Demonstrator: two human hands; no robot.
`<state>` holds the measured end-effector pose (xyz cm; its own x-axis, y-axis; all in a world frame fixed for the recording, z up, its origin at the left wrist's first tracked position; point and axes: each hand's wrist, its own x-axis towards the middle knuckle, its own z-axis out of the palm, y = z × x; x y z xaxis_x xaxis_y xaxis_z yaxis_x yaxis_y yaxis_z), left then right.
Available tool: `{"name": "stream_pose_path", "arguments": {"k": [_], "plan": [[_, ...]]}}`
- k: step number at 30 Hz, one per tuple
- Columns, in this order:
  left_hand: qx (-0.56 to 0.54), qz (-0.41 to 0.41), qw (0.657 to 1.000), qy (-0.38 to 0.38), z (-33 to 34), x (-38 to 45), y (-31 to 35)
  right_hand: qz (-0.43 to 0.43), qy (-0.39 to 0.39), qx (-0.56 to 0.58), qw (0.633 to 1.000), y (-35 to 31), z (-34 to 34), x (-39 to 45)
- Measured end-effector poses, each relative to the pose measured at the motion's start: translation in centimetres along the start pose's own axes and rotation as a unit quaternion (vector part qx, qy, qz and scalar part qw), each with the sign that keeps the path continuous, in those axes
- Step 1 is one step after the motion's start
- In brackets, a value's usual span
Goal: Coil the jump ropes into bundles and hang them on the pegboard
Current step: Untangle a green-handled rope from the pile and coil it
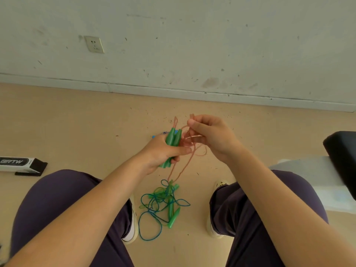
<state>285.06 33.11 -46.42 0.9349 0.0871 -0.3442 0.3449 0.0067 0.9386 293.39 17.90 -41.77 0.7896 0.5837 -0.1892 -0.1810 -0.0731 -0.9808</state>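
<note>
Centrally, a pink jump rope (189, 151) is held up between the person's knees, above the tan floor (77, 122). Its two green handles (171, 143) lie side by side in the left hand (163, 153), whose fingers and thumb curl round them, with the handle tips pointing up and away. From those tips the pink cord rises in a thin loop and crosses to the right hand (210, 135), which pinches several turns of it between thumb and curled fingers. Two strands of the same cord hang down from the hands toward the floor.

Directly beneath, a second jump rope (154, 212) with a blue cord and green handles lies in a loose tangle on the floor between the person's white shoes (133, 226). Whether the hanging pink strands touch that tangle cannot be told.

Dark purple trousers (57, 205) cover both legs. Far left on the floor lies a white and black box (19, 164) printed with letters. At the right edge a black padded seat (342, 157) stands above a pale sheet. Beyond the floor runs a scuffed grey wall (192, 45) carrying a white socket (94, 44).
</note>
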Motion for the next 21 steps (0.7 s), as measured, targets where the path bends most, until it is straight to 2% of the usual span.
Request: {"name": "stream_pose_path", "arguments": {"k": [5,7,11,14,18,21], "plan": [[0.060,-0.020,0.998,0.017,-0.5,0.2,0.0,-0.037,0.117,-0.028,0.992,-0.9,-2.3,0.3],[0.056,-0.007,0.998,0.029,-0.6,0.2,0.2,-0.034,0.128,-0.035,0.991,-0.8,-2.6,0.2],[0.062,0.024,0.996,0.064,-0.4,0.3,0.2,-0.029,0.058,-0.006,0.998,-1.0,-1.8,-0.3],[0.013,0.047,0.995,0.088,-0.1,0.3,0.3,-0.039,-0.008,-0.003,0.999,-1.3,-1.2,-0.7],[-0.064,0.068,0.994,0.053,-0.2,0.1,0.5,-0.043,-0.056,0.002,0.998,-0.9,-0.1,-0.9],[-0.058,0.051,0.997,0.017,-0.5,0.0,0.6,-0.048,-0.045,0.014,0.998,-0.9,0.0,-0.9]]}}
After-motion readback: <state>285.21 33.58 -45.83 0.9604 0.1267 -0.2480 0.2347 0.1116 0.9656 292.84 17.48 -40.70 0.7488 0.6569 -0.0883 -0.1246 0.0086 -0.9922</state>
